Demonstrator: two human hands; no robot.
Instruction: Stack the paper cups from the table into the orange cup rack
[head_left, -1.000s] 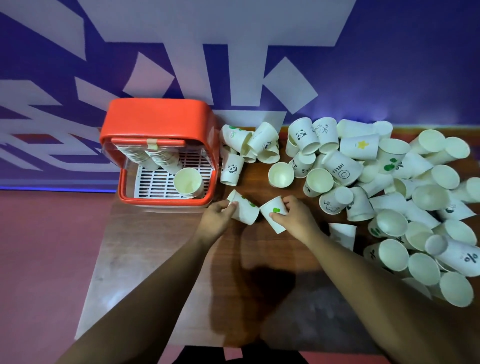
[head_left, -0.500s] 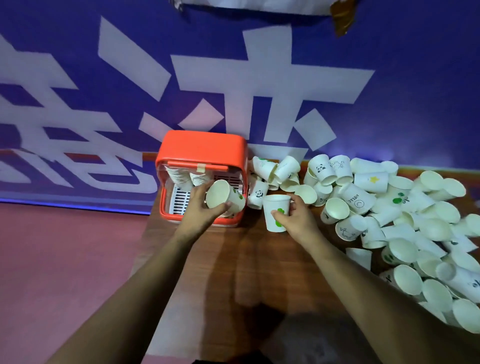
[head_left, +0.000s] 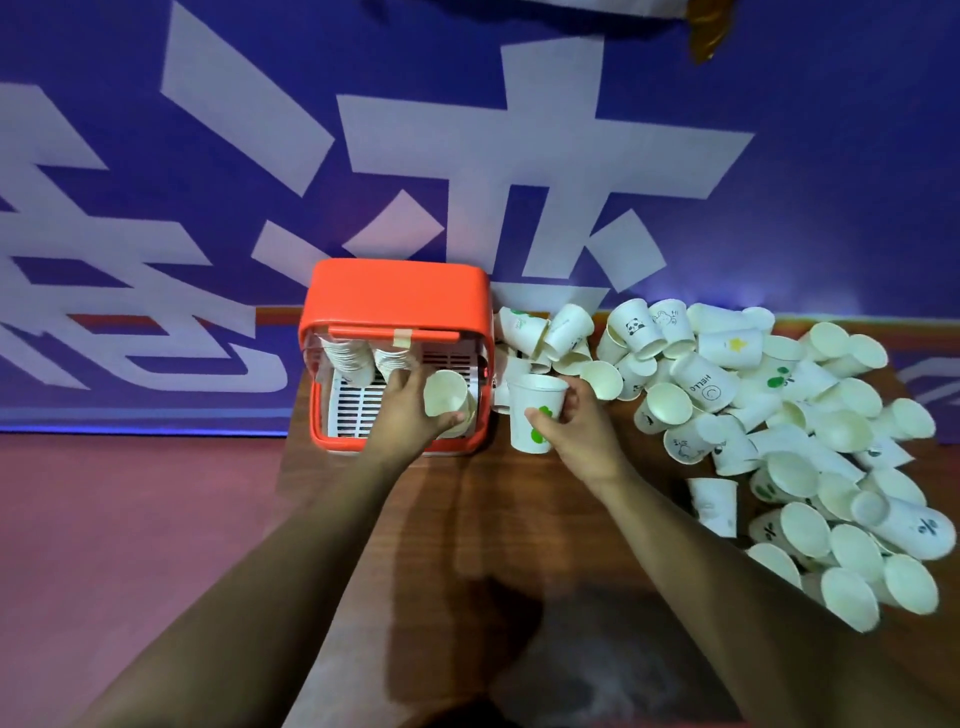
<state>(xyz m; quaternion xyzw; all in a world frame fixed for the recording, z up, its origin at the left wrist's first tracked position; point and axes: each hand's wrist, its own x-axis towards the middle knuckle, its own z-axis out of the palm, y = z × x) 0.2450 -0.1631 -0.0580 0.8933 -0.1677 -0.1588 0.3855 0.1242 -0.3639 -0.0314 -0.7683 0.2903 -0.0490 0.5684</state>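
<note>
Head view: both hands hold paper cups by the orange cup rack (head_left: 397, 291).
Left hand (head_left: 410, 415) grips a plain cup (head_left: 444, 399), mouth toward the camera, inside the rack's open front, at 11 o'clock on the tabletop (head_left: 493, 525). Right hand (head_left: 579, 434) grips an upright green-marked cup (head_left: 535, 410) just beside the rack, at its 3 o'clock. A loose cup pile (head_left: 789, 415) spreads from 1 to 4 o'clock.

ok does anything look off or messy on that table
Yes: the loose paper cups sprawl in a jumbled heap on the table's right side, most tipped over. A strip of tape sits on the orange cup rack's front bar, like a patch.
</note>
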